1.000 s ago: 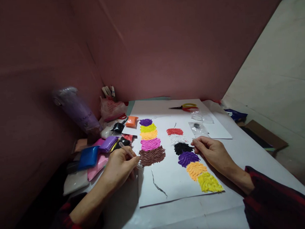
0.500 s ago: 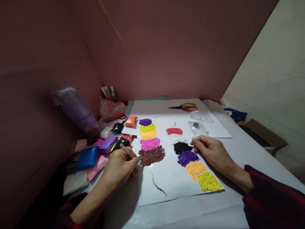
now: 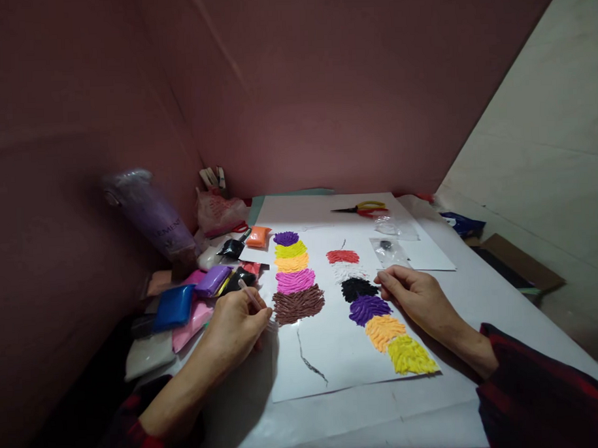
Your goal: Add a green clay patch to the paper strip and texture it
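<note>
- Two bare hands are working over one white sheet (image 3: 343, 356), which is lying on the table (image 3: 488, 309).
- The left hand (image 3: 238, 324) is gripping one slim, clear, stick-like tool (image 3: 250, 295) between thumb and fingers, just left of the brown patch (image 3: 299, 305).
- The right hand (image 3: 416, 295) is bringing its thumb and fingertips close together just right of the black patch (image 3: 359, 288); I cannot tell whether they are pinching anything.
- Two columns of ridged patches are running across the sheet. The left column (image 3: 295, 281) is showing five, far to near: purple, yellow, orange, pink, brown. The right column (image 3: 369, 310) is showing six: red, white, black, purple, orange, yellow.
- Two dark drawn lines are showing: a longer one (image 3: 311, 366) near the brown patch, a short one (image 3: 343, 244) beyond the red.
- Two clear bags are lying at the far right; the nearer bag (image 3: 399, 250) is holding one small black piece (image 3: 386, 245).
- One pair of scissors (image 3: 364, 209), with yellow and red handles, is resting at the far side.
- Colored packets are crowding the left, some overlapping too much to count: one orange packet (image 3: 259, 236) and one blue packet (image 3: 174, 307) are bulging with their fillings.
- One pinkish plastic bag (image 3: 220, 212) is sitting far left, its contents unclear.
</note>
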A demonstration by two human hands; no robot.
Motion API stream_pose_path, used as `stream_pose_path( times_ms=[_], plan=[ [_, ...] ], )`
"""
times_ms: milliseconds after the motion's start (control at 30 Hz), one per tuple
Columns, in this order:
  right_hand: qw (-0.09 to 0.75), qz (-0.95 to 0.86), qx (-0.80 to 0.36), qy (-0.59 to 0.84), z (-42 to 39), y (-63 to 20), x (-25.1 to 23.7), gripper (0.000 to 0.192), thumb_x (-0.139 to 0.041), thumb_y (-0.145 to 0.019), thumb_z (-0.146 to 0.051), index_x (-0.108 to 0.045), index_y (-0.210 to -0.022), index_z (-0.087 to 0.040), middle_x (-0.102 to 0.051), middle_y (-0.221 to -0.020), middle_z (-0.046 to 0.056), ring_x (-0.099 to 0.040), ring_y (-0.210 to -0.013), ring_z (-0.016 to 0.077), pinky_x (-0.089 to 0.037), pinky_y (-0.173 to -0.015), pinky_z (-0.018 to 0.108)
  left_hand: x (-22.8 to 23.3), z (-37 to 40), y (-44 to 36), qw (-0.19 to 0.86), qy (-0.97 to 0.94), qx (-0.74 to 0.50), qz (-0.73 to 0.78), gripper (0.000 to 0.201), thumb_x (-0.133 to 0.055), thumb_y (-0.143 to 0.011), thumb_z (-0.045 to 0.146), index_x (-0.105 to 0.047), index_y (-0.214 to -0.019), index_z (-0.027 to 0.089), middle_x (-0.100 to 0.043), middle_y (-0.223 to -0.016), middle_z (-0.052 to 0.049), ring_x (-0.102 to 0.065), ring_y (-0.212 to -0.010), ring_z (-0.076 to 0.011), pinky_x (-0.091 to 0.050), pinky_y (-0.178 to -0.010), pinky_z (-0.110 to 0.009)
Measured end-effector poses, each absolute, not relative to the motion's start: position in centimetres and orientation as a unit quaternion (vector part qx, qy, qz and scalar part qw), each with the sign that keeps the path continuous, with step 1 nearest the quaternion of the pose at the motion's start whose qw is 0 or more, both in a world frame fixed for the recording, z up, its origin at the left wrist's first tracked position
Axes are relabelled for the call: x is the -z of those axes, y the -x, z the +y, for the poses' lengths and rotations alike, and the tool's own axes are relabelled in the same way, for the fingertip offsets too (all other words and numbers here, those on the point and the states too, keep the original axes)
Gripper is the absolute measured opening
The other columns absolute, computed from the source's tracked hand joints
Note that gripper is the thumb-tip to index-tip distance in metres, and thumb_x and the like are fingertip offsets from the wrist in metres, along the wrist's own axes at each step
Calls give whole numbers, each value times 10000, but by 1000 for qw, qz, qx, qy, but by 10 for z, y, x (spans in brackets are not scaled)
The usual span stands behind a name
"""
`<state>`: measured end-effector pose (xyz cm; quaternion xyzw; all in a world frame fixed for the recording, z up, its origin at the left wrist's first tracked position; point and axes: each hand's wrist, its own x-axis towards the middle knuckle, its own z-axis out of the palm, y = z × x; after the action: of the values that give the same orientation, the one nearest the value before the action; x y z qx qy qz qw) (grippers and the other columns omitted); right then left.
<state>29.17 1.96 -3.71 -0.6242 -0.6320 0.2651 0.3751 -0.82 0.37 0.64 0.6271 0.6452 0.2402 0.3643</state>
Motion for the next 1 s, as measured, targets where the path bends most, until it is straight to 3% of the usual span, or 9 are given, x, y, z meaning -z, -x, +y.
stream_pose_path(
  times_ms=[233,533,800,1000],
  plan=[
    [370,-630,-271,627,20,-291,38,335,-482,-878,-441,-626,-722,-183,-629,-595,21,-567,-580,174,-413,-595,300,-13,2,7,319,-645,-228,656,191,-493,-722,299,-525,-569,189,-536,-478,12,-514,-397,-132,-346,-382,-236],
    [378,-637,-263,619,19,-290,36,326,-486,-885,-420,-631,-717,-182,-630,-583,23,-570,-567,177,-421,-578,303,-18,0,7,329,-617,-300,649,239,-542,-696,305,-491,-494,187,-509,-551,28,-509,-383,-100,-368,-370,-224],
    [371,-639,-262,621,20,-291,38,329,-485,-889,-425,-619,-706,-187,-637,-598,21,-582,-589,178,-431,-598,301,-14,-1,3,377,-607,-286,639,196,-555,-701,323,-506,-558,200,-506,-452,38,-520,-363,-125,-358,-353,-216],
    [374,-639,-260,620,21,-291,38,330,-486,-884,-426,-620,-700,-187,-636,-590,21,-583,-583,180,-432,-602,306,-9,1,6,355,-633,-262,636,159,-527,-729,290,-533,-603,194,-531,-466,31,-533,-384,-133,-353,-372,-221]
  ],
)
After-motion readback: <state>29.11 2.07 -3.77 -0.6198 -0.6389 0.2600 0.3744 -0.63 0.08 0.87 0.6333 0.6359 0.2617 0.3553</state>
